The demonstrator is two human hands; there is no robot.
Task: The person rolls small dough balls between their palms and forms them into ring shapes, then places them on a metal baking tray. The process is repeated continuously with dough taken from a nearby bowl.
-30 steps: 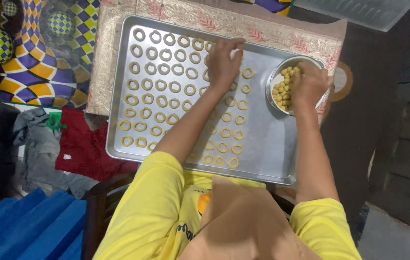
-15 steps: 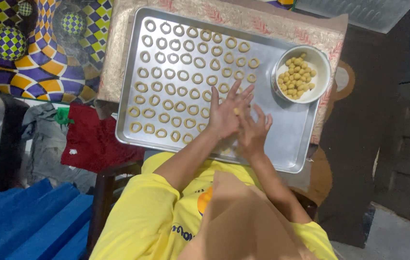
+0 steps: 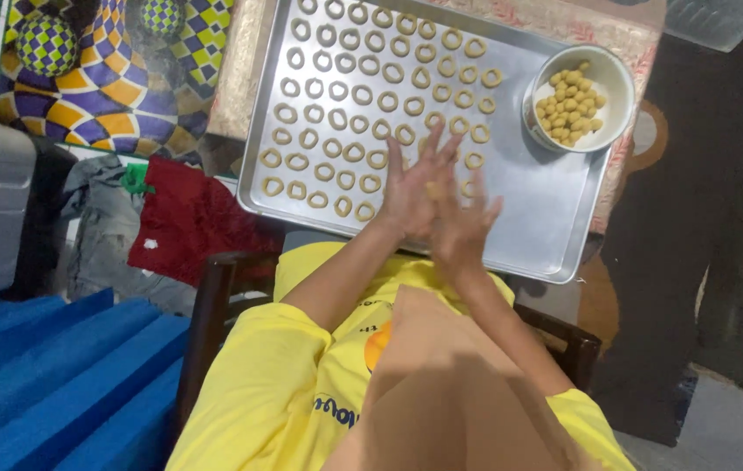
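Dough rings (image 3: 349, 131) in rows on a metal baking tray (image 3: 554, 218), hands pressed together just above them.

Both palms meet flat over the tray's near edge, left hand (image 3: 410, 187) against right hand (image 3: 463, 222), fingers spread and straight, nothing visibly gripped (whether a small bit of dough sits between the palms cannot be told). It looks like the rolling step, a piece being worked between the palms before shaping; the next move would call for a bare spot on the tray's right part. A white bowl (image 3: 620, 83) of small yellowish dough balls (image 3: 570, 109) stands on the tray's far right corner. Left of the tray lie a red cloth (image 3: 192, 222) and a chequered patterned mat (image 3: 101, 78).
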